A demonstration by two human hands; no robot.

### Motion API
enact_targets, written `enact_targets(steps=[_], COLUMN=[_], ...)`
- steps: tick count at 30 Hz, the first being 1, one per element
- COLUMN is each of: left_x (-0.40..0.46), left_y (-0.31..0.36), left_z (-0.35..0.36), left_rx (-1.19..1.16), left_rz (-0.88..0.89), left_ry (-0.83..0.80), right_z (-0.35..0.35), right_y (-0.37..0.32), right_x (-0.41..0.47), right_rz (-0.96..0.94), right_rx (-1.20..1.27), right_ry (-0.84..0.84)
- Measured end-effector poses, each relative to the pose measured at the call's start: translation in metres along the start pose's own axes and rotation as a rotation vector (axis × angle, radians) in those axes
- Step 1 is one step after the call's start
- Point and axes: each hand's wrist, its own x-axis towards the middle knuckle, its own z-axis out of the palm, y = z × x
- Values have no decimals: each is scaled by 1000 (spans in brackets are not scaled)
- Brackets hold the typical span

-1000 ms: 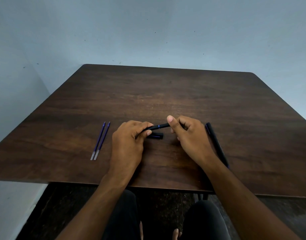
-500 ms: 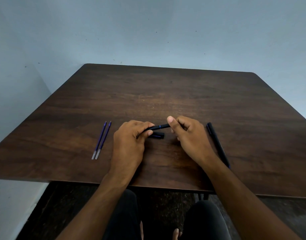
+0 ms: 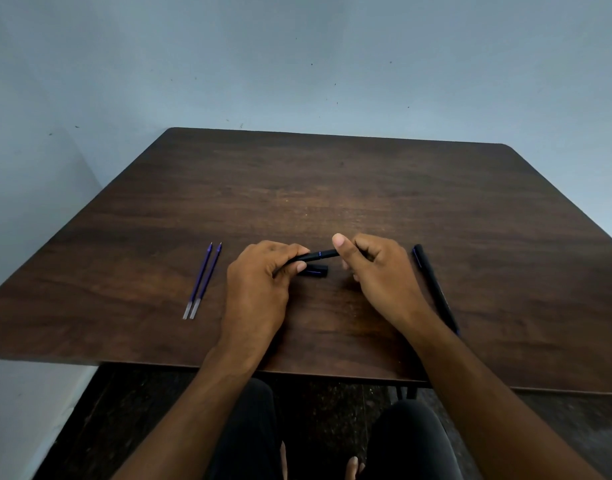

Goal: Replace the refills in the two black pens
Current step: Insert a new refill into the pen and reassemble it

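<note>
A black pen with a thin blue ring is held level just above the dark wooden table. My left hand grips its left end, my right hand pinches its right end between thumb and fingers. Under the pen a short black cap lies on the table. A second black pen lies to the right of my right wrist, partly hidden by my forearm. Two blue refills lie side by side to the left of my left hand.
The table stands against a pale blue wall. Its near edge is just above my knees, with dark floor below.
Both hands and the pen have stayed in the same place; only my right thumb has shifted slightly on the pen.
</note>
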Motion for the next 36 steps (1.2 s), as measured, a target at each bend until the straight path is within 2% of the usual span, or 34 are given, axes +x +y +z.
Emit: enact_targets(steps=[6, 16, 23, 36], left_x=[1, 0, 1, 0], left_y=[-1, -2, -4, 2], left_z=[1, 1, 2, -2], left_rx=[19, 16, 24, -2], left_rz=[-4, 12, -1, -9], left_ry=[9, -1, 12, -18], right_z=[-1, 0, 1, -2], right_y=[-1, 1, 1, 1], right_x=[-1, 0, 1, 0], right_rz=[27, -8, 25, -34], right_rx=[100, -15, 67, 11], right_ry=[-24, -16, -19, -65])
